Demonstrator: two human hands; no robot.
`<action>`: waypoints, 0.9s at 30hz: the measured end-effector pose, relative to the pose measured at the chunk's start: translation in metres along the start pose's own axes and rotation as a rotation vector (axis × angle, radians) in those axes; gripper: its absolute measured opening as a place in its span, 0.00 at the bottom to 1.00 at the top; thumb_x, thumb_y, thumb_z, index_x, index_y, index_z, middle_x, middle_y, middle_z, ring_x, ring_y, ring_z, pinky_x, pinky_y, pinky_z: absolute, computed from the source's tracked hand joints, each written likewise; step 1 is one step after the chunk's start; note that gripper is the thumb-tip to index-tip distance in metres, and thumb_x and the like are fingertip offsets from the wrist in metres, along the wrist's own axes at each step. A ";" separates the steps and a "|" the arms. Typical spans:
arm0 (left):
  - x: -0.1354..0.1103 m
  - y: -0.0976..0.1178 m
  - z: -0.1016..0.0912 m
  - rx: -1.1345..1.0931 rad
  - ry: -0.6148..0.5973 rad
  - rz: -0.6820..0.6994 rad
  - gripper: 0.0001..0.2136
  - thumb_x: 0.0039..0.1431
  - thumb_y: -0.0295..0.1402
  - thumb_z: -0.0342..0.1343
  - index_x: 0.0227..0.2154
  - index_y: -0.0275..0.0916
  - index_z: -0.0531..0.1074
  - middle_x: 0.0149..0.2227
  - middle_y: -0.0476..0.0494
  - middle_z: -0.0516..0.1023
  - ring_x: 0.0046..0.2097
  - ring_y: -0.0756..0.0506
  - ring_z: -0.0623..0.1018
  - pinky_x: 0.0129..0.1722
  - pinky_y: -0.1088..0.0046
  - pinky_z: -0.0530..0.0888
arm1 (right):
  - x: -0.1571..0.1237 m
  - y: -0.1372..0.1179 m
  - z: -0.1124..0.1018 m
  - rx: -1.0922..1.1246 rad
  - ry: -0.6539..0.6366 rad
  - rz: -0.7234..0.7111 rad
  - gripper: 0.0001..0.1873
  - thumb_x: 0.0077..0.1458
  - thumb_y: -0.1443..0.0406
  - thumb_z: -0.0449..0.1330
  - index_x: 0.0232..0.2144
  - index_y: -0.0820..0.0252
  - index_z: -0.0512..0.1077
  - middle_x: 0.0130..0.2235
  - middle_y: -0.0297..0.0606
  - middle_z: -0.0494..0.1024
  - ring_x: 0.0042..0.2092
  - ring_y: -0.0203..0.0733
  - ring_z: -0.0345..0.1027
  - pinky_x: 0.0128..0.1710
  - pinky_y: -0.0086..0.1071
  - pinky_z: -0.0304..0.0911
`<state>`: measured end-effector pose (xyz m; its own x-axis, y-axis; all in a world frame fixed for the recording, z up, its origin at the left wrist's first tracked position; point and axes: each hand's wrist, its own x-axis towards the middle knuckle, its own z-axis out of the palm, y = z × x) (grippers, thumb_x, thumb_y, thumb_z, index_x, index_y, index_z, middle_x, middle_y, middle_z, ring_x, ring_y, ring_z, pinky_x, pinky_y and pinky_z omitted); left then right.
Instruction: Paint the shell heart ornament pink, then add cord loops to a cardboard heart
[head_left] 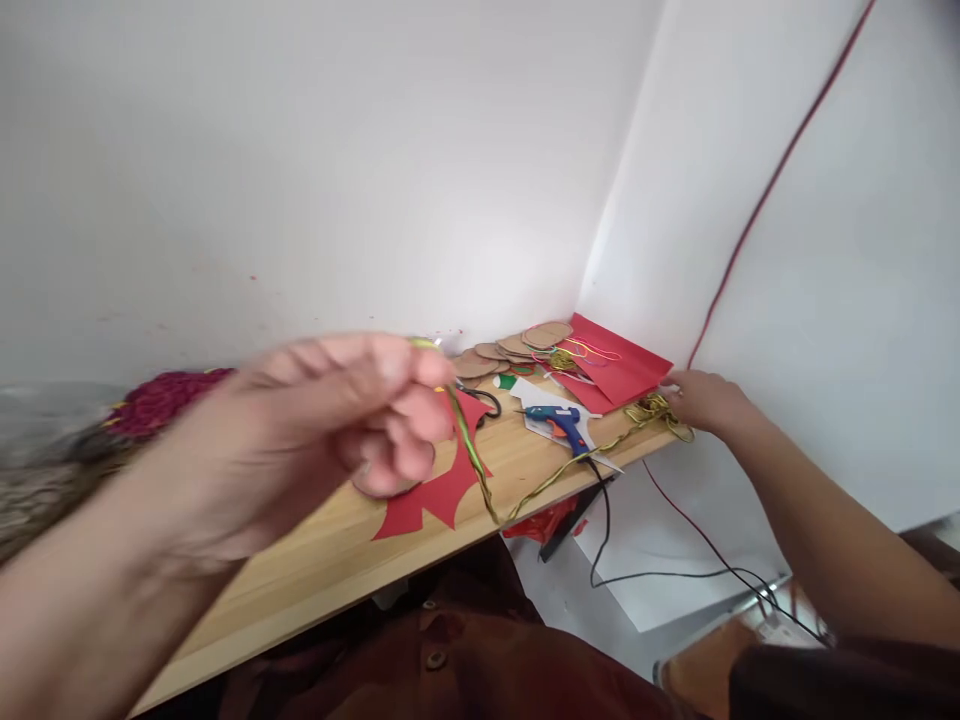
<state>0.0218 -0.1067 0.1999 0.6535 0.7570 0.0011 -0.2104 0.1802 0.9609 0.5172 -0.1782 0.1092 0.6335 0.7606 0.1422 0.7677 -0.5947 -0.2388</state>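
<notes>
My left hand (352, 420) is raised close to the camera, its fingers pinched on the end of a gold-green cord (525, 495). The cord runs down from the pinch, along the front edge of the wooden table (315, 570), to a loose tangle at the right end. My right hand (701, 400) rests on that tangle (652, 410), fingers closed around it. A red paper cut-out (435, 495) lies on the table below my left hand.
A blue glue gun (562, 425) lies on white paper, its black cable hanging off the table edge. Cardboard discs (517, 348), red paper sheets (619, 370), scissors (484, 398) and a maroon knitted piece (161, 400) sit along the white wall. A red wire climbs the right wall.
</notes>
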 end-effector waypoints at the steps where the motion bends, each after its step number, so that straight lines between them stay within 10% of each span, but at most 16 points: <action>1: 0.009 -0.004 0.017 0.009 -0.047 -0.040 0.09 0.60 0.35 0.68 0.39 0.34 0.83 0.30 0.44 0.84 0.27 0.48 0.82 0.23 0.79 0.76 | -0.011 -0.021 -0.008 0.035 0.008 -0.053 0.14 0.57 0.56 0.61 0.37 0.57 0.82 0.44 0.48 0.83 0.48 0.58 0.75 0.48 0.45 0.67; 4: 0.027 -0.022 0.047 -0.023 -0.122 -0.131 0.08 0.59 0.35 0.69 0.36 0.34 0.84 0.33 0.41 0.87 0.31 0.48 0.85 0.28 0.81 0.79 | -0.059 -0.093 -0.028 0.565 -0.079 -0.344 0.20 0.63 0.49 0.57 0.42 0.55 0.81 0.47 0.42 0.83 0.45 0.49 0.76 0.40 0.37 0.70; 7: 0.032 -0.040 0.048 -0.062 -0.137 -0.181 0.10 0.57 0.36 0.70 0.36 0.34 0.85 0.34 0.39 0.87 0.32 0.46 0.86 0.31 0.79 0.81 | -0.109 -0.158 -0.032 1.180 -0.459 -0.669 0.25 0.62 0.48 0.62 0.54 0.54 0.76 0.60 0.46 0.76 0.51 0.49 0.75 0.33 0.31 0.71; 11: 0.028 -0.055 0.033 -0.067 -0.168 -0.218 0.13 0.57 0.40 0.70 0.34 0.33 0.85 0.34 0.38 0.87 0.31 0.47 0.86 0.29 0.80 0.80 | -0.140 -0.197 -0.018 1.309 -0.826 -0.740 0.34 0.60 0.48 0.66 0.63 0.53 0.68 0.52 0.44 0.80 0.36 0.37 0.75 0.31 0.30 0.72; 17: 0.020 -0.076 0.013 -0.060 -0.064 -0.296 0.14 0.55 0.41 0.72 0.35 0.33 0.84 0.35 0.37 0.87 0.33 0.45 0.86 0.29 0.79 0.79 | -0.137 -0.196 0.002 1.098 -0.696 -0.758 0.13 0.59 0.55 0.68 0.42 0.55 0.83 0.38 0.37 0.84 0.38 0.38 0.76 0.37 0.32 0.71; 27: 0.017 -0.087 0.009 -0.040 -0.052 -0.365 0.23 0.58 0.52 0.66 0.35 0.32 0.82 0.34 0.34 0.87 0.32 0.43 0.86 0.30 0.75 0.79 | -0.137 -0.197 0.003 0.961 -0.433 -0.825 0.10 0.59 0.57 0.67 0.35 0.55 0.84 0.33 0.37 0.84 0.35 0.38 0.75 0.35 0.33 0.69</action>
<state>0.0579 -0.1148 0.1190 0.7265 0.6057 -0.3246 0.0160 0.4574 0.8891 0.2791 -0.1648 0.1342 -0.1977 0.9333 0.2997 0.4222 0.3570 -0.8332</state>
